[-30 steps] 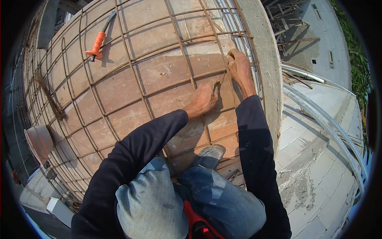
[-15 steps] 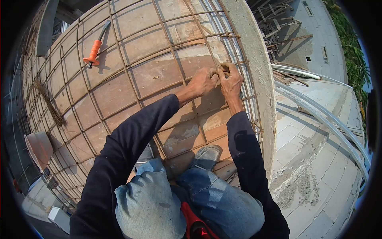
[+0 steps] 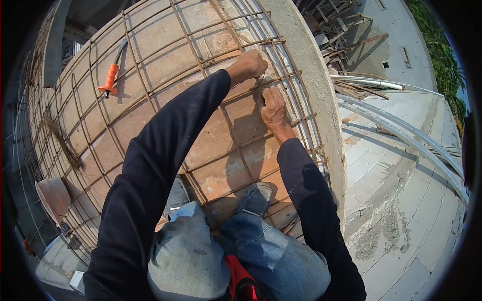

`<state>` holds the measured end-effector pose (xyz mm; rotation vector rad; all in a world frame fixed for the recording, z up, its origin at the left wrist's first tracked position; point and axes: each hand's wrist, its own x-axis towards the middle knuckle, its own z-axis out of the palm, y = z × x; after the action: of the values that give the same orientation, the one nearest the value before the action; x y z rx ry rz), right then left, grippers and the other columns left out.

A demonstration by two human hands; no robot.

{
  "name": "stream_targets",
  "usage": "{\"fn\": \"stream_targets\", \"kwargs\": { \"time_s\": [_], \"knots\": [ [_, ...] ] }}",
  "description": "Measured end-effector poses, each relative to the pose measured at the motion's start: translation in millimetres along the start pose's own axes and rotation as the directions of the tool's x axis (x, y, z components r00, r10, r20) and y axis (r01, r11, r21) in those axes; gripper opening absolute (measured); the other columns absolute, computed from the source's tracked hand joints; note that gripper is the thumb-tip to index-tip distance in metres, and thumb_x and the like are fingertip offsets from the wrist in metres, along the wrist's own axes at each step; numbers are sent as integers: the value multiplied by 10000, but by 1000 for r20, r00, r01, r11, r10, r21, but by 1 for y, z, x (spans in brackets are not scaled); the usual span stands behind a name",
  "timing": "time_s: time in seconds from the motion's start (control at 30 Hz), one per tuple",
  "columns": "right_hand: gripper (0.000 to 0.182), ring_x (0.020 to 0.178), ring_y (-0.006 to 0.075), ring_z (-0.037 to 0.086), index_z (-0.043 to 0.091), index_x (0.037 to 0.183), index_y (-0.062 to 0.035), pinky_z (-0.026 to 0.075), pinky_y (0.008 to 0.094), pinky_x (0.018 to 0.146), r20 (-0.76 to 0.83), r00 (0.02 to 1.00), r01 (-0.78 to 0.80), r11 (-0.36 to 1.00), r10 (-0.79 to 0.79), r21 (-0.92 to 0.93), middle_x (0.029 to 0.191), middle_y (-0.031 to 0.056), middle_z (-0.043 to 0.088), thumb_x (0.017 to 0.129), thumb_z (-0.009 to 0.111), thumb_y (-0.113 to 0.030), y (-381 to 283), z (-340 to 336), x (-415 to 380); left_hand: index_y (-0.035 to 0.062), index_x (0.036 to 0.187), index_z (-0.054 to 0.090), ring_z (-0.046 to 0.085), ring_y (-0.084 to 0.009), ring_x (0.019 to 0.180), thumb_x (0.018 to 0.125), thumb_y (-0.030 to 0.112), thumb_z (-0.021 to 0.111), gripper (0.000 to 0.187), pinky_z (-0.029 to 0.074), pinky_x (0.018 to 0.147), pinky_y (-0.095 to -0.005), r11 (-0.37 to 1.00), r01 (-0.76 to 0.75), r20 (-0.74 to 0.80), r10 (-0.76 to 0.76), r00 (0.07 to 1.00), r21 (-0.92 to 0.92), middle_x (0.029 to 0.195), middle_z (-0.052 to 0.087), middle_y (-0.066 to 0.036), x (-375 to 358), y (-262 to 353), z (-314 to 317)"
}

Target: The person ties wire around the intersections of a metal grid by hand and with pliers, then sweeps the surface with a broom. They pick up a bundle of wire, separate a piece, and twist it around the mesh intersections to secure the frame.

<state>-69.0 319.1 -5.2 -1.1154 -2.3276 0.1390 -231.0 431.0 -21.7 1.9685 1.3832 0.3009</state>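
Our right hand's (image 3: 274,106) fingers pinch together at a rebar crossing (image 3: 262,83) near the concrete edge (image 3: 321,100), apparently on tie wire too thin to make out; our left hand (image 3: 252,62) is fisted just beyond, its grip hidden; we judge a tie is being twisted; next comes tightening; the orange-handled tool (image 3: 109,80) lies well apart.

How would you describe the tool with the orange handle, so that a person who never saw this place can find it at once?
Start from the wide grid of rusty steel bars laid over the reddish-brown formwork boards. Look to its upper left part, far from both hands, where the tool with the orange handle lies alone on the bars. Its bright orange ribbed grip and dark, slightly curved metal shaft match nothing else there.
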Motion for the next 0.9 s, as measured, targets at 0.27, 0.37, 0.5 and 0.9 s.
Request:
{"fn": "stream_targets", "kwargs": {
  "time_s": [0.27, 0.37, 0.5, 0.9],
  "knots": [
    [254, 1036, 385, 571, 590, 1034, -16, 535, 403, 771, 387, 863, 358, 934, -324, -18, 1067, 198, 592, 786, 584, -73, 16, -18, 18, -83, 813, 675, 661, -398, 817, 746, 117, 597, 225, 534, 693, -426, 991, 102, -35, -105, 994, -85, 817, 645, -284, -28, 85, -22],
    [297, 1034, 320, 596, 564, 1116, 7, 467, 391, 900, 531, 835, 200, 979, -145, -48, 1078, 201, 623, 839, 526, -93, 36, 17, 17, -100, 828, 667, 652, -402, 891, 731, 83, 608, 215, 538, 730, -434, 990, 122, -30, -124, 992, -65, 859, 633, -321, -45, 103, -32],
    [345, 1072, 336, 562, 565, 1143, -32, 424, 430, 938, 416, 895, 161, 986, -162, 37, 1119, 167, 617, 843, 566, -204, 28, 14, 9, -120, 805, 612, 653, -427, 823, 774, 104, 573, 229, 534, 668, -456, 997, -50, -92, 45, 995, -59, 821, 632, -299, -68, 107, -45],
    [476, 1170, 379, 478, 477, 1277, -46, 374, 448, 995, 431, 902, -21, 999, 31, -30, 1250, 227, 519, 888, 554, -308, 6, 17, -7, -101, 1123, 424, 566, -449, 993, 781, 70, 603, 422, 467, 843, -481, 880, -57, 17, 73, 997, -471, 1048, 535, -310, -209, 166, -103]
  ]
}}
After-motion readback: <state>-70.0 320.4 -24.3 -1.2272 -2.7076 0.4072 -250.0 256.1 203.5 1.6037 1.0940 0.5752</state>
